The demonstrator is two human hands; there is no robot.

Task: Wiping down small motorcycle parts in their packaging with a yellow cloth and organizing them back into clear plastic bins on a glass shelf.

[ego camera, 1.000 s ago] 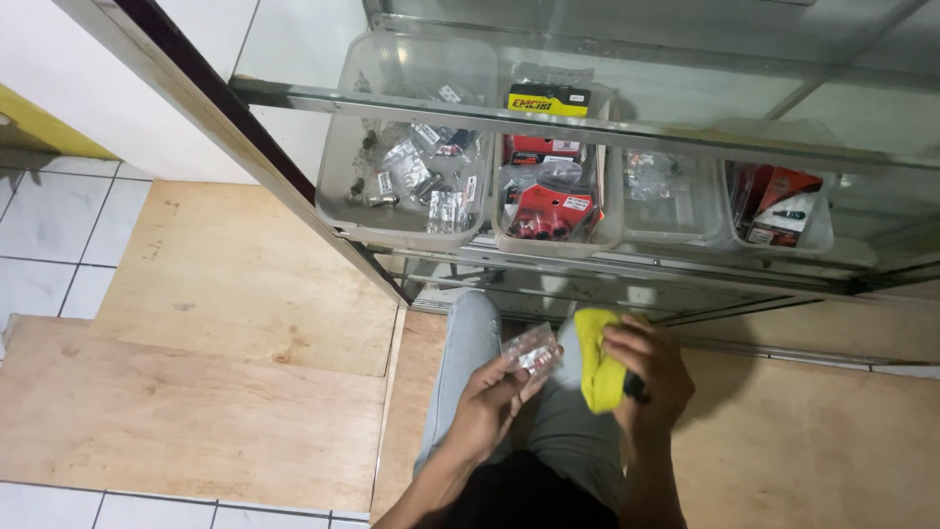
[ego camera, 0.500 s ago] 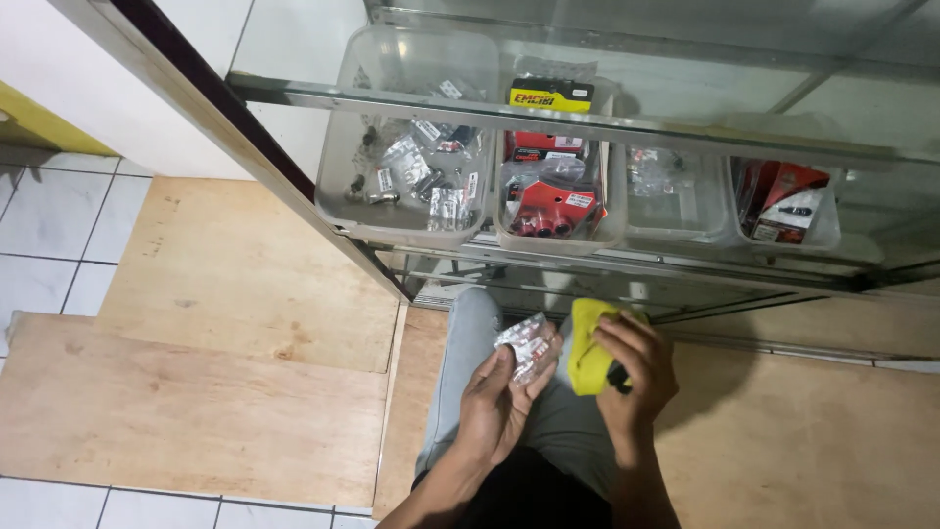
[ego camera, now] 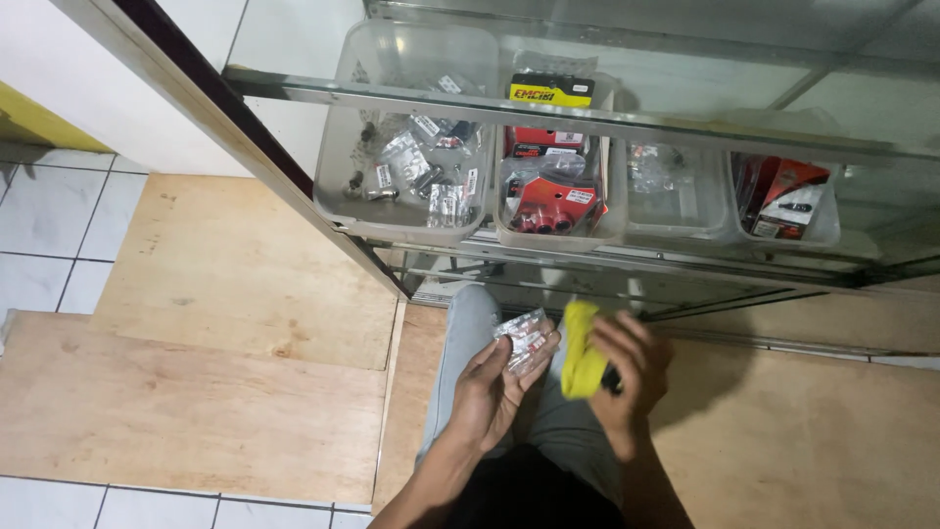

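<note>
Both hands are closed on something. His left hand (ego camera: 494, 387) curls its fingers up around a small clear plastic packet (ego camera: 524, 338) with bits of metal and red inside, the packet resting against the fingertips at about knee height. Just beside it, the right hand (ego camera: 627, 377) grips a folded yellow cloth (ego camera: 581, 348), thumb and fingers pinched across it; something small and dark shows under the palm, though I cannot tell what it is. Packet and cloth sit nearly touching, above the grey trouser leg (ego camera: 465, 343).

Directly ahead stands a glass display case (ego camera: 685, 118), its metal front edge running across just beyond the hands. On the shelf behind the glass sit four clear plastic bins in a row: the left bin (ego camera: 367, 211) holds similar small clear packets, the next bin (ego camera: 553, 201) holds red parts in bags, and the two further right hold a few more packages. A dark slanted frame post (ego camera: 255, 157) cuts down from the upper left toward the knee. To the left, plywood boards (ego camera: 225, 343) lie flat over white floor tiles (ego camera: 49, 245), giving open room on that side; plywood continues to the right as well.
</note>
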